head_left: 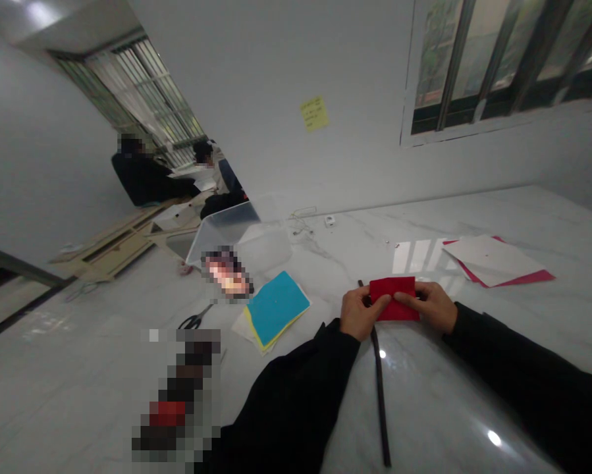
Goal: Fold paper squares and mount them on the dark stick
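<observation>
"Anything readable on my feed?"

"Nothing. The square yellow paper sticky note (314, 113) on the white wall (236, 72) has faint marks, too small to read."

"The long red-and-black pixelated object (177, 395), the pink-and-white pixelated object (226, 272)?"

"Both blurred, no label legible."

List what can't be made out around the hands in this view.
Head view:
- red piece: its middle is covered by the left hand and right hand; material unclear.
- dark strip: its upper stretch is hidden behind the hands and red piece.
- upper pixelated patch: blurred, object unidentifiable.
- lower pixelated patch: blurred, object unidentifiable.
</observation>
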`<state>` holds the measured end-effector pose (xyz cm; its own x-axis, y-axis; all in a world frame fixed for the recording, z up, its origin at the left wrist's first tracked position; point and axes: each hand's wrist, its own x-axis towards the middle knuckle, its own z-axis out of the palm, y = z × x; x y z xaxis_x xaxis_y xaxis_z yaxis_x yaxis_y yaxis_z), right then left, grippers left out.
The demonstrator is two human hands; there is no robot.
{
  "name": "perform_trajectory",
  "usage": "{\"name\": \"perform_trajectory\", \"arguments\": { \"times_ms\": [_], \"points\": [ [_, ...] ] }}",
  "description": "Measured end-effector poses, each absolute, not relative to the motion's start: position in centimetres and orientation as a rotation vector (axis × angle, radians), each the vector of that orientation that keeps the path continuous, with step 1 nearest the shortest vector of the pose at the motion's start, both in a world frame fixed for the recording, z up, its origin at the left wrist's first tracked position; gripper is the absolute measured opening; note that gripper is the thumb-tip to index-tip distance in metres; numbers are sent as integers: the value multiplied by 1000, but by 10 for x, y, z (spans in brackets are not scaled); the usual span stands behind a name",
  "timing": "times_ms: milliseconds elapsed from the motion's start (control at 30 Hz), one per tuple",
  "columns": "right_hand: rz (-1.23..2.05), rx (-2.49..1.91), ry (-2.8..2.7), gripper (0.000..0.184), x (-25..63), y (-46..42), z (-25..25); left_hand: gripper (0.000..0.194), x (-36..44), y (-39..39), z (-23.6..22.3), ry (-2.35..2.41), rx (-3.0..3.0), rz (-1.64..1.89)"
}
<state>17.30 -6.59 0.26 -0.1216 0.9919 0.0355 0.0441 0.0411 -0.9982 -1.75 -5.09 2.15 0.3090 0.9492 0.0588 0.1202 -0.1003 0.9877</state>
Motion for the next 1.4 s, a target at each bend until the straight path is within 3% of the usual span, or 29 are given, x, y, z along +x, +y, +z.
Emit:
{"name": "perform_trajectory", "arguments": {
  "times_ms": [233, 633, 867, 1033, 1400],
  "points": [
    [1212, -1202, -1220, 53, 176, -64, -3, 39, -19, -54, 25, 986, 1577, 855],
    [1363, -1111, -996, 38, 175, -63, -4, 35, -19, -54, 23, 949, 1564, 831],
    [1353, -1141, -1410, 54, 175, -66, 4, 38, -20, -47, 23, 943, 1389, 944],
    [1416, -1149, -1587, 58, 173, -70, 4, 37, -19, -45, 23, 922, 1280, 1020],
    [1225, -1130, -1774, 57, 173, -67, 8, 38, -22, -37, 24, 969, 1176, 1113]
  ]
}}
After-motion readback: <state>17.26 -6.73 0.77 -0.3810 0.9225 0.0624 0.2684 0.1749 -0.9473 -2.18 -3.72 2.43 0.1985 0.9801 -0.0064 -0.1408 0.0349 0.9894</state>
